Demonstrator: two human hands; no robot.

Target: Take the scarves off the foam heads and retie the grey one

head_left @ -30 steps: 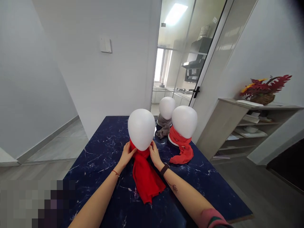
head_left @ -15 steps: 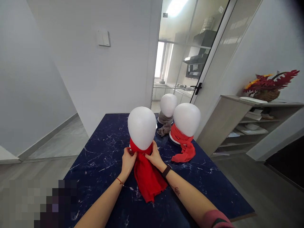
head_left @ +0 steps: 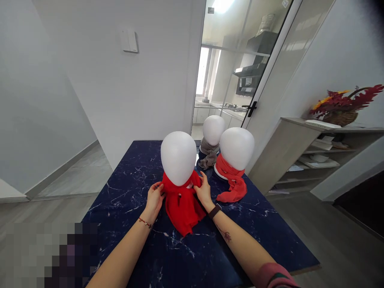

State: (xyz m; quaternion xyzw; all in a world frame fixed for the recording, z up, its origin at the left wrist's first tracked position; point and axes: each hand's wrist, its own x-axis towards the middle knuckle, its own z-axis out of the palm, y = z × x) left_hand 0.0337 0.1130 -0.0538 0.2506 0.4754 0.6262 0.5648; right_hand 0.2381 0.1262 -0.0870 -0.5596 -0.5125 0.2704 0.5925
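- The left hand (head_left: pixel 154 199) is pinching the near red scarf (head_left: pixel 182 204) at its left fold, fingers closed on the cloth just under the nearest foam head (head_left: pixel 178 157).
- The right hand (head_left: pixel 205 190) is gripping the same scarf on the opposite side, thumb and fingers closed on the fabric beside the neck.
- Between the two grips the scarf is wrapping the neck and hanging down toward the person, its free end lying on the dark marbled surface (head_left: pixel 132 188).
- The cloth is looking soft and light; it is likely bunching and slipping rather than holding a shape, so taking it by a gathered fold close to the neck seems the surest hold.
- The head is looking light and smooth, probably easy to tip if the cloth is tugged hard sideways.
- Beyond the right grip a second foam head (head_left: pixel 237 148) is wearing its own red scarf (head_left: pixel 231 184), well apart from both hands.
- Farther back a third head (head_left: pixel 213 130) is carrying a grey scarf (head_left: pixel 208 157).
- Off to the right of the right grip, a basket (head_left: pixel 341 117) on the shelf (head_left: pixel 300 136) is holding red and yellow leaves; the shelves below are holding dishes and flat items too small to name.
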